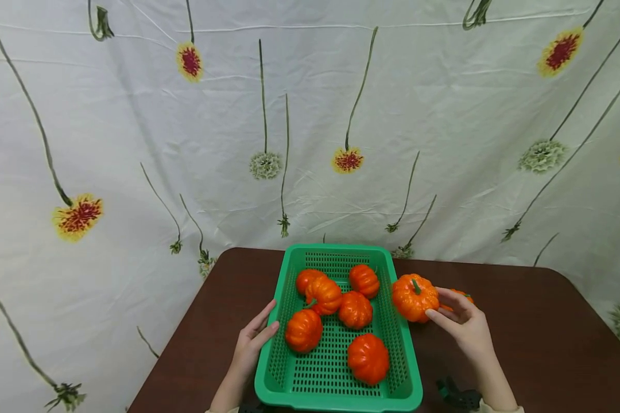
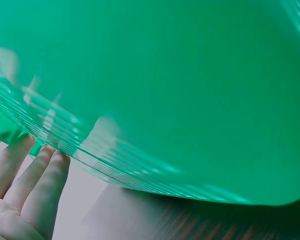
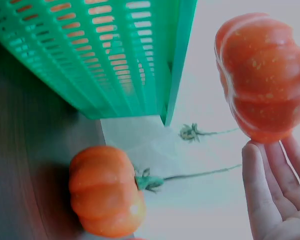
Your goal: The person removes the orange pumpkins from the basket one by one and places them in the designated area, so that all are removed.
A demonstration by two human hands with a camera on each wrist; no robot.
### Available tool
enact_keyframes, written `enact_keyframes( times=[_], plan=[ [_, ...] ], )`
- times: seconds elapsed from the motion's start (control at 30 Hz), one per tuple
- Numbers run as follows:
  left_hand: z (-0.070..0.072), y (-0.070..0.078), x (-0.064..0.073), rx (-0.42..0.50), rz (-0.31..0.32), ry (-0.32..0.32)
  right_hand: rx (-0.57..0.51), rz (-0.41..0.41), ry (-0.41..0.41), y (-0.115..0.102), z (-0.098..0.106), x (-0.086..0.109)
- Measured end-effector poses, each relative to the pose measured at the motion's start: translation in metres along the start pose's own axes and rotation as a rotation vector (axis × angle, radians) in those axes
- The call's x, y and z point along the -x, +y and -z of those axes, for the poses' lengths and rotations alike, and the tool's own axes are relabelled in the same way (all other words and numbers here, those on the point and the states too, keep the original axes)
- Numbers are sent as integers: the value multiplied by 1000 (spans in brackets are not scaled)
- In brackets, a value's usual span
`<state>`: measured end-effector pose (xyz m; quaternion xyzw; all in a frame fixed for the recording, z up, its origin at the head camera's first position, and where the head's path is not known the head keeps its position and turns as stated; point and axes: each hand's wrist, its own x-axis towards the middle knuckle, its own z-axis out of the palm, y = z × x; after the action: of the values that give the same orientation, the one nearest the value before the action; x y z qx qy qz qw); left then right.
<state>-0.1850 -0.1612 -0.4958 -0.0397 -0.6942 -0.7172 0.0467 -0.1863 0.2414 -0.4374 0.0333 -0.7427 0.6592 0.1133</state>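
Note:
In the head view my right hand (image 1: 467, 327) holds a small orange pumpkin (image 1: 415, 297) between thumb and fingers, by the right rim of a green basket (image 1: 338, 400). The right wrist view shows this pumpkin (image 3: 265, 75) raised above another pumpkin (image 3: 107, 190) that sits on the table. My left hand (image 1: 248, 347) lies along the basket's left side. Its extended fingertips touch the green wall (image 2: 155, 90) in the left wrist view. Several pumpkins lie inside the basket, among them one at the front right (image 1: 368, 359) and one at the left (image 1: 303, 331).
The basket stands on a dark brown table (image 1: 537, 332). Partly hidden behind my right hand is more orange pumpkin (image 1: 467, 296). A white flowered cloth (image 1: 310, 126) hangs behind the table. Something dark (image 1: 460, 396) is near my right wrist.

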Motion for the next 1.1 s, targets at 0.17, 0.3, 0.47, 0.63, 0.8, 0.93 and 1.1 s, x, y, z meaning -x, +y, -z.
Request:
enact_keyframes(
  times=[0.17, 0.3, 0.47, 0.63, 0.8, 0.93, 1.1],
  plan=[
    [0, 0, 0, 0, 1, -2, 19, -16, 129, 66, 28, -23],
    [-1, -1, 0, 11, 2, -7, -56, -24, 275, 102, 49, -37],
    [0, -1, 0, 7, 2, 2, -151, -99, 485, 108, 65, -41],
    [0, -1, 0, -8, -4, 5, -226, -154, 649, 106, 75, -39],
    [-1, -1, -1, -8, -3, 6, -239, -176, 757, 111, 81, -36],
    [-1, -1, -1, -11, -3, 9, -273, -165, 829, 105, 81, -29],
    [0, -1, 0, -9, 1, 6, -300, -209, 894, 78, 75, -17]
  ],
)
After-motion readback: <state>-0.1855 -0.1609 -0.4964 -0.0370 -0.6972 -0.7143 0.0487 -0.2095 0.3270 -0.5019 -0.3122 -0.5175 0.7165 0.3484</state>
